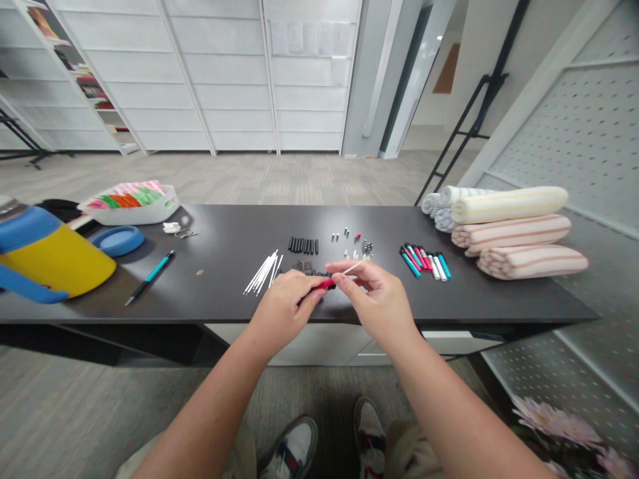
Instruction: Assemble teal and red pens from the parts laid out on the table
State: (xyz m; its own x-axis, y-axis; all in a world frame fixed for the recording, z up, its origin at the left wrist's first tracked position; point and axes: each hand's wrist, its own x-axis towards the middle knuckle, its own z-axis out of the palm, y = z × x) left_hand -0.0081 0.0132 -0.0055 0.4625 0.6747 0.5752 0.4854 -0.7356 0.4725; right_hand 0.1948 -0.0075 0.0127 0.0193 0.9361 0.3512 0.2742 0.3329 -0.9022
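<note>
Over the front part of the dark table, my left hand [284,303] is closed on a short red pen barrel [325,284]. My right hand [382,299] pinches a thin white pen refill [354,267] close to the barrel's right end. Whether the refill's tip is inside the barrel I cannot tell. Just left of my left hand lies a bundle of white refills [261,274]. Behind my hands are a row of black tubes [303,245], small dark pieces [302,265] partly hidden by my fingers, and small metal parts [367,247].
Teal, red and white pen barrels [424,262] lie right of my hands, before rolled towels [514,233]. At left are a yellow and blue jug [54,256], a blue lid [117,241], a teal pen [150,277] and a white basket [134,211].
</note>
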